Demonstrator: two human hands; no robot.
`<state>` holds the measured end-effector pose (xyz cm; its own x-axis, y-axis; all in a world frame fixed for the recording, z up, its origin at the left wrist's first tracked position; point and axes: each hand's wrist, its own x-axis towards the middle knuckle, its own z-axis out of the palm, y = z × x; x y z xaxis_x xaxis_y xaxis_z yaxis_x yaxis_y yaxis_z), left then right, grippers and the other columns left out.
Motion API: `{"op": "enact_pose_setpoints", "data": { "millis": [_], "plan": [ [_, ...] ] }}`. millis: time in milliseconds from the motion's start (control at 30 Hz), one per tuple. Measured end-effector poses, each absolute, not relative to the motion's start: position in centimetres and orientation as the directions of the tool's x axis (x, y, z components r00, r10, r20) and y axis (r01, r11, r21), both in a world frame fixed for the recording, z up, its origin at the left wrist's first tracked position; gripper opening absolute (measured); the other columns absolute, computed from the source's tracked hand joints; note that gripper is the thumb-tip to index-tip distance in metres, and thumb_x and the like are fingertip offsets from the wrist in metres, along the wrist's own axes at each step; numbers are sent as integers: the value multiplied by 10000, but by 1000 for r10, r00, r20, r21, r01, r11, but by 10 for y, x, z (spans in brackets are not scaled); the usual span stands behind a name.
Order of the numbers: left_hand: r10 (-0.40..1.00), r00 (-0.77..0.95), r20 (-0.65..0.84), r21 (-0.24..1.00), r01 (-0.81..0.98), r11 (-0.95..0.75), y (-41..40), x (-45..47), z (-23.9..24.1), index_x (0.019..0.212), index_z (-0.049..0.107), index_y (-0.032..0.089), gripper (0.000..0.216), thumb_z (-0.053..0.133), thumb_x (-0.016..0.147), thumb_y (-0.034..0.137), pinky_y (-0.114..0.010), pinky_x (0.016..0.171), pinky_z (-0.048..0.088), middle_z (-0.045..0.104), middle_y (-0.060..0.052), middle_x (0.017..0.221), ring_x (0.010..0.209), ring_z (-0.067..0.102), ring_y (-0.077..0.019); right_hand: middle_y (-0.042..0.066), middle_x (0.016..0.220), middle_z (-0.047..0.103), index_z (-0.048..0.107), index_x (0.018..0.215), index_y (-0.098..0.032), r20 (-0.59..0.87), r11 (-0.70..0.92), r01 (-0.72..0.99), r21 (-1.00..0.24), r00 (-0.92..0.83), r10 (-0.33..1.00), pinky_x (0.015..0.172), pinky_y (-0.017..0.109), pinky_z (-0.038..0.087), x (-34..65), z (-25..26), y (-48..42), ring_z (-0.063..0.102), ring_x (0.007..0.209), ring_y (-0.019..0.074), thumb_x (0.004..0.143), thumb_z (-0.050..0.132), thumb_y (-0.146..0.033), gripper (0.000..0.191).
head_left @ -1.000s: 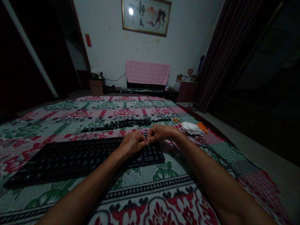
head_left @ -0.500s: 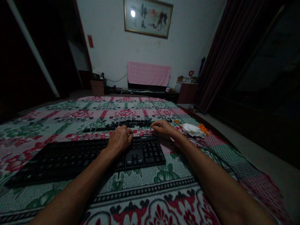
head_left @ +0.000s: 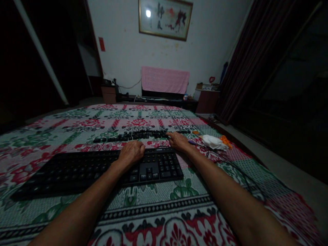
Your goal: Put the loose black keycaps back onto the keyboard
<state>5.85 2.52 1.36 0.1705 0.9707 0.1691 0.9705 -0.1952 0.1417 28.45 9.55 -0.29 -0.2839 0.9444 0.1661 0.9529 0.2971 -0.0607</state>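
A black keyboard (head_left: pixel 151 167) lies on the flowered cover. My left hand (head_left: pixel 132 152) rests over its far edge, fingers curled in and thumb against them; whatever they hold, if anything, is hidden. Beyond the keyboard runs an uneven row of loose black keycaps (head_left: pixel 139 135). My right hand (head_left: pixel 178 140) is at the right part of that row, its index finger stretched out and touching or just over the keycaps. The other right fingers are mostly hidden, and nothing shows in its grip.
Right of my right hand lie a white crumpled cloth or tissue (head_left: pixel 214 142), an orange bundle (head_left: pixel 226 141) and a dark cable (head_left: pixel 238 170). The flowered cover (head_left: pixel 176 206) ends at a right edge. A pink cloth (head_left: pixel 165 79) hangs over a screen by the far wall.
My right hand's index finger has stretched forward onto the keycaps, where thumb and finger were held nearer together. My left hand stays over the keyboard; the view has shifted slightly.
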Motion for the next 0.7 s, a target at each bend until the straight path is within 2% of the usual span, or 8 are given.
{"op": "enact_pose_setpoints", "data": {
  "millis": [167, 267, 367, 467, 700],
  "plan": [
    [973, 167, 161, 136, 972, -190, 25, 59, 14, 742, 650, 171, 378, 309, 825, 312, -303, 728, 408, 659, -105, 819, 814, 595, -214, 86, 1049, 594, 572, 1077, -205, 240, 305, 937, -168, -262, 935, 823, 268, 354, 285, -3, 94, 521, 972, 197, 817, 412, -269, 312],
    [972, 170, 161, 133, 972, -192, 26, 59, 14, 753, 649, 172, 377, 309, 829, 315, -295, 740, 407, 658, -99, 838, 828, 590, -203, 54, 946, 631, 626, 948, -190, 239, 337, 911, -238, -281, 929, 764, 234, 364, 289, 1, 95, 541, 885, 169, 782, 446, -254, 254],
    [970, 182, 163, 125, 971, -203, 26, 58, 13, 760, 647, 168, 385, 298, 831, 315, -305, 736, 408, 657, -110, 845, 837, 589, -214, 20, 754, 629, 648, 808, -158, 167, 399, 856, -330, -363, 917, 619, 202, 362, 296, 4, 96, 538, 702, 128, 744, 461, -257, 221],
    [967, 188, 171, 129, 969, -211, 26, 58, 13, 769, 647, 167, 381, 301, 832, 313, -309, 736, 408, 655, -113, 851, 839, 589, -217, -14, 613, 575, 638, 751, -132, 36, 370, 817, -442, -396, 918, 501, 187, 323, 304, 5, 97, 483, 552, 93, 714, 460, -269, 228],
    [971, 172, 168, 130, 972, -195, 25, 59, 13, 766, 649, 171, 381, 304, 835, 318, -291, 732, 407, 656, -99, 839, 829, 590, -203, -16, 639, 589, 642, 731, -146, 0, 387, 787, -480, -441, 898, 519, 178, 334, 313, 14, 94, 488, 588, 91, 658, 527, -246, 169]
  ]
}}
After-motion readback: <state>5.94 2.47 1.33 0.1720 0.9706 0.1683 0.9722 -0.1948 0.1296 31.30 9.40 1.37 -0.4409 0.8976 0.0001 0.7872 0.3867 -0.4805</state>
